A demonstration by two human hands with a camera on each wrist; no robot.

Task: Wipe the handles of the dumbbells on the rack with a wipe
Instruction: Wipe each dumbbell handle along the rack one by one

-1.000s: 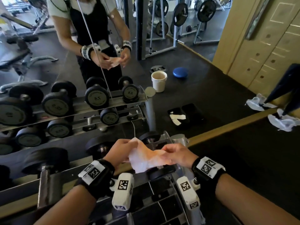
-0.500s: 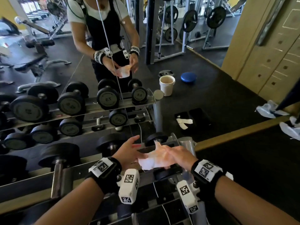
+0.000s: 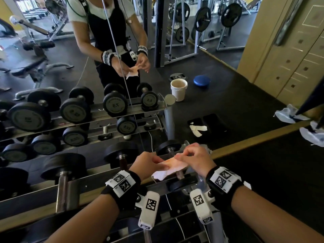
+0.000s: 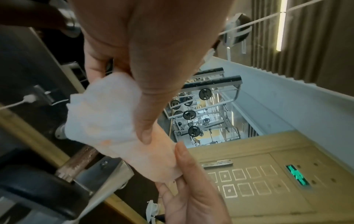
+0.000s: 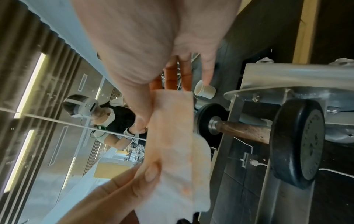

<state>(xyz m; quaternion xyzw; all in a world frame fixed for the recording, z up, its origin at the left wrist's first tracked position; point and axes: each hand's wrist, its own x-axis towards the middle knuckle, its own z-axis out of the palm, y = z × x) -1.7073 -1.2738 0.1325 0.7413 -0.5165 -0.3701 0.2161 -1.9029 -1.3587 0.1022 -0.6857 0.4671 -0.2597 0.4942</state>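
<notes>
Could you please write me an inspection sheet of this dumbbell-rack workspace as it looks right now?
Surface: metal rack against a mirror.
Job's things: wipe, orange-stained, held above the rusty handle of the small dumbbell.
Clutter: crumpled wipes on the floor at right; white cup seen in the mirror.
Grippers: left hand and right hand both pinch the wipe.
Cables: thin white cable clipped to the rack.
Surroundings: gym machines and weight plates seen in the mirror.

The wipe [image 3: 172, 168] is now lying folded into a narrower strip instead of spread open, the left hand [image 3: 146, 163] is pinching it again, and the right hand [image 3: 195, 159] fingers are curling over.
</notes>
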